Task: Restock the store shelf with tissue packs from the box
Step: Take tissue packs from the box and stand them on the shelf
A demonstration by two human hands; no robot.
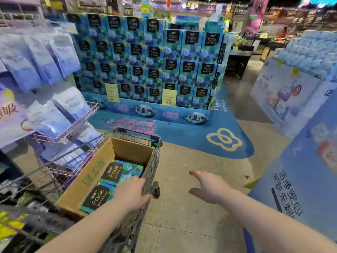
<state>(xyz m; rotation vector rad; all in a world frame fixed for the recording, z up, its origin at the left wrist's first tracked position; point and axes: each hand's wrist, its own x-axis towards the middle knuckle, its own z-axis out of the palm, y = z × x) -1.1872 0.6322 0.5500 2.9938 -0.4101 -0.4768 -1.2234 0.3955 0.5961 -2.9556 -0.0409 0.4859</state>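
Two tissue packs (pixel 113 171) in box (pixel 91 178) | left grip (pixel 131 192) clasps cart (pixel 154 159) | right grip (pixel 209 189) spread

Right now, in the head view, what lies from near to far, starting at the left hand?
Left hand gripping the cart → tissue packs → cardboard box far wall → blue floor mat → tissue display stack

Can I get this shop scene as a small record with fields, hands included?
place: store aisle
display stack: blue Face packs, straight ahead
cart: wire, carries the open cardboard box
in box: tissue packs, lying flat
left hand: grips the cart rim
right hand: open, in the air beside the cart, holds nothing
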